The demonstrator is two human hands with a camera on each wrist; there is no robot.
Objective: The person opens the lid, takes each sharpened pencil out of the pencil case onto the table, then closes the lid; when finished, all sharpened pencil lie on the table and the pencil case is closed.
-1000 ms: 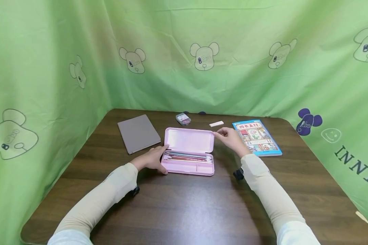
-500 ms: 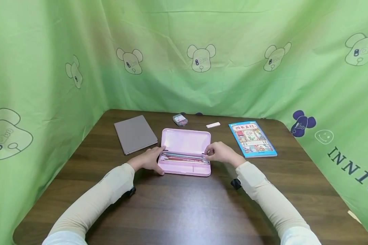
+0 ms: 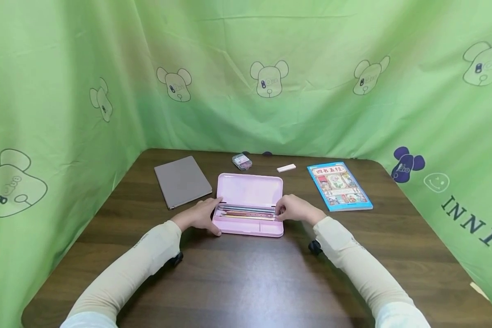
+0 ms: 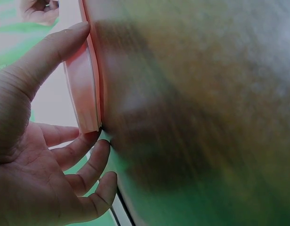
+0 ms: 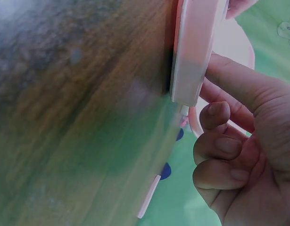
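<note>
A pink pencil case [image 3: 250, 226] lies on the table with its lid [image 3: 250, 189] raised and tipped back. Several pencils [image 3: 248, 212] lie lengthwise in its rear compartment. My left hand [image 3: 197, 215] grips the case's left end. In the left wrist view its thumb [image 4: 64, 44] presses on the case's side, while a fingertip touches the corner. My right hand [image 3: 297, 209] reaches over the right end, thumb and forefinger at the pencils' ends. In the right wrist view the case wall hides those fingertips; the other fingers [image 5: 218, 148] are curled. Whether they pinch a pencil cannot be told.
Left of the case lies a grey notebook [image 3: 182, 181]. Behind it are a small clear box [image 3: 242, 161] and a flat pale pink-and-white strip [image 3: 286, 168]. A blue-edged picture book [image 3: 339, 186] lies to the right. Green printed cloth [image 3: 213, 118] hangs around the table.
My right hand has come down from the lid's upper right corner to the pencils' right ends. The left hand has stayed on the case's left end. The pencils look slightly more spread.
</note>
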